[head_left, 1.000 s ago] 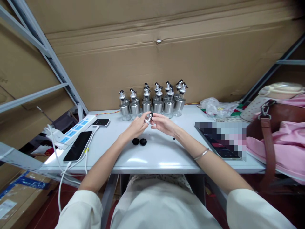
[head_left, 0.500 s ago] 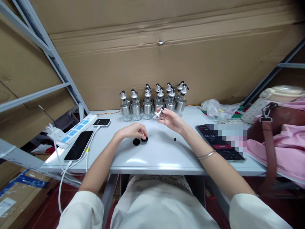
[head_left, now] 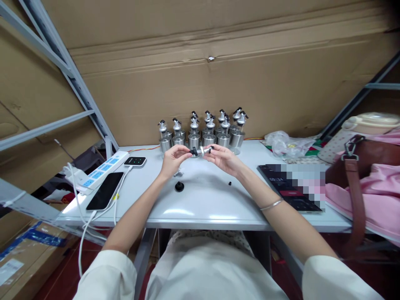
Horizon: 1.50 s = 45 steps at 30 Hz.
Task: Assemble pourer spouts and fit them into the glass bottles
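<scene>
Raised over the middle of the table, my left hand [head_left: 174, 160] pinches a black stopper [head_left: 194, 151]. Facing it, my right hand [head_left: 225, 159] grips a silver pourer spout [head_left: 204, 151] with a black flip tip. The two pieces meet end to end; whether they are joined I cannot tell. Below my left hand another black stopper [head_left: 179, 186] rests on the table, with a small silver-grey piece [head_left: 178, 172] just behind it. A tiny black part [head_left: 230, 183] lies below my right hand. Behind both hands stand several glass-and-steel bottles [head_left: 238, 139] topped with pourers.
On the left are a power strip [head_left: 104, 171], a phone [head_left: 104, 191] with white cables and a small black device [head_left: 135, 161]. At right lie a tablet showing a timer [head_left: 281, 187], a plastic bag [head_left: 279, 143] and a brown-strapped bag [head_left: 353, 187]. Cardboard [head_left: 212, 87] walls the back.
My left hand has lifted one of the two black stoppers off the table and brought it up to the spout. My right hand keeps the spout, now turned more level.
</scene>
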Each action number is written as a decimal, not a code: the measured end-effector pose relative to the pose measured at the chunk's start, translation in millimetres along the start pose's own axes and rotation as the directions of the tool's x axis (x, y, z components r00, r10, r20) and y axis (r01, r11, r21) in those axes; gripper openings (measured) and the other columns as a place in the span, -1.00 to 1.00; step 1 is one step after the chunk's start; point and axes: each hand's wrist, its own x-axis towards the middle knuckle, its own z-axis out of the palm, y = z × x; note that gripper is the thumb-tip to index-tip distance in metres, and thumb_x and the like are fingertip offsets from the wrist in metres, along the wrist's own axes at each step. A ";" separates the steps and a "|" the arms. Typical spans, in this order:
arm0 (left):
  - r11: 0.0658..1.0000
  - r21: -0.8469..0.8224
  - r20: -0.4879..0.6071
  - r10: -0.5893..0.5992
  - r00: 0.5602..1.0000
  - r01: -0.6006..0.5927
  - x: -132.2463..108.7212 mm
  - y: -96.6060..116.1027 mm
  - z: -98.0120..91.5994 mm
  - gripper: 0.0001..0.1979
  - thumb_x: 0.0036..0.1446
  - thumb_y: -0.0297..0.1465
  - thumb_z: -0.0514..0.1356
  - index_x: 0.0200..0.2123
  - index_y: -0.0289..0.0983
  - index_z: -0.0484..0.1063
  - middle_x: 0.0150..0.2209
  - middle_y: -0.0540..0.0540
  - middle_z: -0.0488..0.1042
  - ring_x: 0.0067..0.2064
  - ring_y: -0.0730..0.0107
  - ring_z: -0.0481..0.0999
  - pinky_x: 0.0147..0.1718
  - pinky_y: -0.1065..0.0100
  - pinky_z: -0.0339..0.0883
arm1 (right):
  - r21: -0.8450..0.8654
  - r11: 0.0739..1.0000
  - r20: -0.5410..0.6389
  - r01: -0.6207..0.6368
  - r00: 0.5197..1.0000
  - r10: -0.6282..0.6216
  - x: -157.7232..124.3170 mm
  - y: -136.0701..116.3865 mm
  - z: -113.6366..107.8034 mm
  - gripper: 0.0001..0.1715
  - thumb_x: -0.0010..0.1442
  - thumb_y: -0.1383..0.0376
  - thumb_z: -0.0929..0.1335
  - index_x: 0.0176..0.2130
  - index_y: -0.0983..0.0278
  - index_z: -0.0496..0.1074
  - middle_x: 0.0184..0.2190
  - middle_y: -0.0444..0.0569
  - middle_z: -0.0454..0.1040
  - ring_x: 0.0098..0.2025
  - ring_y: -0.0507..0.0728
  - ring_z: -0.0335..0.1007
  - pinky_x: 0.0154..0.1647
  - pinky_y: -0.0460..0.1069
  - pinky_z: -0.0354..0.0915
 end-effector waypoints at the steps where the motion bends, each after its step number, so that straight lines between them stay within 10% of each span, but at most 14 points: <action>1: 1.000 -0.008 -0.002 0.005 1.000 -0.005 -0.1 -0.1 0.1 -0.75 -0.17 -0.32 0.39 -0.42 -0.32 0.46 -0.39 -0.02 0.48 -0.35 0.45 0.49 -0.27 0.38 0.41 | -0.001 1.000 0.002 0.002 1.000 -0.002 -0.2 0.4 0.7 -0.69 -0.16 0.27 0.55 -0.34 0.24 0.53 -0.19 -0.07 0.56 -0.10 0.09 0.46 0.15 0.04 0.24; 22: 0.992 -0.048 -0.027 0.112 0.993 -0.113 -3.2 1.5 11.4 -0.84 -0.13 -0.37 0.38 -0.45 -0.31 0.51 -0.38 -0.04 0.48 -0.34 0.46 0.47 -0.27 0.40 0.40 | 0.017 0.999 -0.034 0.034 0.999 -0.033 1.9 7.9 15.3 -0.64 -0.22 0.22 0.57 -0.37 0.23 0.50 -0.33 -0.13 0.52 -0.20 0.07 0.45 0.09 0.09 0.31; 39: 0.994 -0.030 -0.003 0.101 0.995 -0.101 -2.4 -8.4 3.2 -0.85 -0.11 -0.39 0.36 -0.43 -0.31 0.50 -0.33 -0.07 0.49 -0.25 0.39 0.51 -0.14 0.30 0.42 | 0.071 0.997 0.032 0.004 0.999 -0.007 -3.5 7.7 21.2 -0.70 -0.10 0.14 0.53 -0.33 0.20 0.53 -0.01 -0.06 0.48 0.05 0.16 0.35 0.11 0.13 0.31; 45: 0.981 0.066 -0.029 0.184 0.982 -0.182 4.1 -4.3 -3.1 -0.83 -0.01 -0.33 0.32 -0.35 -0.29 0.48 -0.28 -0.07 0.46 -0.23 0.40 0.49 -0.16 0.34 0.41 | -0.137 0.980 0.018 0.142 0.990 -0.141 14.1 -17.0 36.5 -0.63 -0.10 0.06 0.51 -0.31 0.19 0.49 -0.14 -0.06 0.53 -0.13 0.13 0.43 -0.07 0.10 0.41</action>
